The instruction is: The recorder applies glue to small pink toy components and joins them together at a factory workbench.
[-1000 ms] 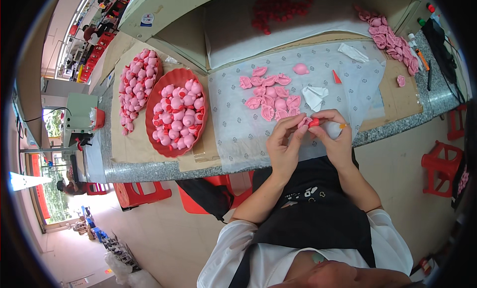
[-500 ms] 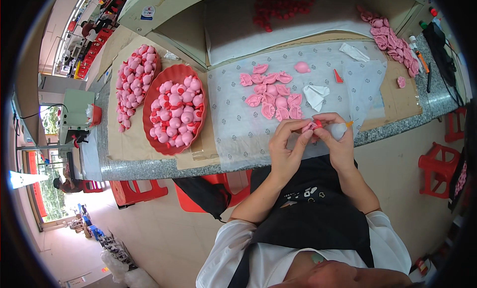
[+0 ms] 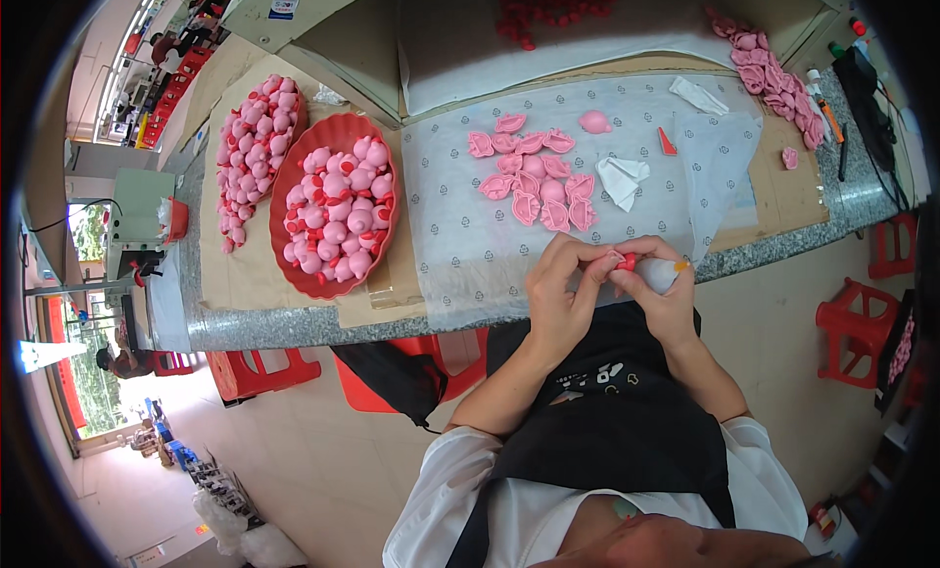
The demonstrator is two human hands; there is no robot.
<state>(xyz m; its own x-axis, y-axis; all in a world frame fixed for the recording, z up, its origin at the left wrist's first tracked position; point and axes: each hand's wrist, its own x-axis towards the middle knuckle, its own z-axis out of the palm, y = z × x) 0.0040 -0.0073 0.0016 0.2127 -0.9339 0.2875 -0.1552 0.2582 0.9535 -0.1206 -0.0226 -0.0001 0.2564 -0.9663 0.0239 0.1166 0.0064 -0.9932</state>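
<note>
Close to the table's front edge, my left hand and my right hand meet fingertip to fingertip. A small red piece is pinched between them; whatever else the fingertips cover is hidden. My right hand also keeps a translucent white squeeze bottle with an orange tip tucked in its palm and fingers. Just beyond my hands, several soft pink moulded pieces lie in a cluster on the printed white sheet. A crumpled white tissue lies beside them, with a round pink piece further back.
To the left, a red scalloped bowl holds many pink-and-red figures, with another heap of figures behind it. Shelving borders the back. More pink pieces and an orange pen lie at the right. Red stools stand on the floor.
My fingertips have shifted slightly on the small piece: pink showed between them before, and now mainly red does. The bottle in my right hand has tilted a little. The view has shifted slightly.
</note>
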